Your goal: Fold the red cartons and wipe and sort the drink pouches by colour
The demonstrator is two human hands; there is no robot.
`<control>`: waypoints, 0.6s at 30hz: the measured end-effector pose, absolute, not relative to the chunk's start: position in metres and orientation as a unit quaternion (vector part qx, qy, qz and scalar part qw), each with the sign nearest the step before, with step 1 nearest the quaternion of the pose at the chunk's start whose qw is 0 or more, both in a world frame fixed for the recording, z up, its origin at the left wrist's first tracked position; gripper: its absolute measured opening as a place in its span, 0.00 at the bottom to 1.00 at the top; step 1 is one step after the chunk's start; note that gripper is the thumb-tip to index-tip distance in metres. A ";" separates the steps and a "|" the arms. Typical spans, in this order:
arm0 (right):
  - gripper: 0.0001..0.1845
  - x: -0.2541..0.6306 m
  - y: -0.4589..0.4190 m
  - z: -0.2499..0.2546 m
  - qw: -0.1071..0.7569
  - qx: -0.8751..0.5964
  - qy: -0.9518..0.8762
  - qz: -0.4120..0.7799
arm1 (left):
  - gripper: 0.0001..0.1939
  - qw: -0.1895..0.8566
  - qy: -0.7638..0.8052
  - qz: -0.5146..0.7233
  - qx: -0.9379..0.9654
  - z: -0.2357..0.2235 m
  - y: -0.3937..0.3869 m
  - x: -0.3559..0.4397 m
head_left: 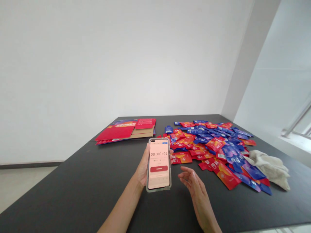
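My left hand (143, 165) is wrapped round a phone (159, 178) in a clear case, held upright above the table's middle. Its lit screen shows a timer reading 00:00:02 and a red button. To the right of the phone, my right hand (194, 184) hovers with bent, slightly parted fingers and nothing in it. Just beyond that hand spreads a heap of red and blue printed sachets (206, 139), the closest being a red and orange one (224, 173).
Flat red and blue printed cardboard pieces (119, 132) lie stacked at the back left of the dark table (80, 184). A crumpled off-white cloth (269, 166) rests at the right against the sachets. A white wall (145, 58) stands behind the table.
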State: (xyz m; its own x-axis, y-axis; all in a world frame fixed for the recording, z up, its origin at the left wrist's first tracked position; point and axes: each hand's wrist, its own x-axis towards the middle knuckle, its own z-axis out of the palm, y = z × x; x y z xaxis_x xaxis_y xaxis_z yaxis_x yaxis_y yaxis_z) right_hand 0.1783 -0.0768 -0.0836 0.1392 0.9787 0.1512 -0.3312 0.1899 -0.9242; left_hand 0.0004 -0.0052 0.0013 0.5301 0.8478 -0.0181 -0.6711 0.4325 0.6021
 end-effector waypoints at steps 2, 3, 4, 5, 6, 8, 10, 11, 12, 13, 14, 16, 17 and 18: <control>0.25 0.179 -0.078 -0.083 0.648 -0.390 -0.422 0.500 | 0.34 0.820 0.203 0.467 0.262 -0.001 0.002 -0.009; 0.25 0.180 -0.078 -0.083 0.648 -0.391 -0.423 0.498 | 0.33 0.815 0.220 0.470 0.256 -0.002 0.005 -0.015; 0.25 0.181 -0.078 -0.084 0.648 -0.393 -0.422 0.497 | 0.33 0.812 0.235 0.471 0.252 -0.004 0.009 -0.022; 0.25 0.182 -0.078 -0.084 0.648 -0.394 -0.421 0.497 | 0.34 0.810 0.247 0.471 0.248 -0.005 0.013 -0.029; 0.25 0.183 -0.077 -0.085 0.648 -0.394 -0.420 0.499 | 0.34 0.808 0.257 0.471 0.244 -0.008 0.017 -0.036; 0.25 0.184 -0.075 -0.087 0.647 -0.392 -0.419 0.503 | 0.35 0.803 0.277 0.472 0.237 -0.012 0.023 -0.051; 0.25 0.185 -0.074 -0.088 0.647 -0.390 -0.421 0.503 | 0.36 0.794 0.292 0.479 0.232 -0.016 0.028 -0.065; 0.25 0.185 -0.073 -0.088 0.647 -0.389 -0.422 0.502 | 0.36 0.789 0.297 0.485 0.230 -0.018 0.030 -0.070; 0.24 0.185 -0.073 -0.089 0.648 -0.389 -0.422 0.501 | 0.36 0.785 0.300 0.491 0.229 -0.020 0.032 -0.075; 0.24 0.185 -0.073 -0.089 0.648 -0.389 -0.422 0.501 | 0.37 0.781 0.303 0.496 0.227 -0.021 0.034 -0.080; 0.24 0.185 -0.074 -0.088 0.648 -0.388 -0.421 0.502 | 0.37 0.779 0.304 0.500 0.226 -0.023 0.036 -0.083; 0.24 0.185 -0.075 -0.087 0.650 -0.385 -0.415 0.506 | 0.38 0.777 0.304 0.502 0.226 -0.025 0.040 -0.087; 0.24 0.185 -0.076 -0.086 0.654 -0.384 -0.409 0.508 | 0.38 0.777 0.304 0.502 0.226 -0.026 0.041 -0.088; 0.23 0.186 -0.077 -0.086 0.657 -0.382 -0.403 0.510 | 0.38 0.778 0.304 0.502 0.226 -0.027 0.042 -0.088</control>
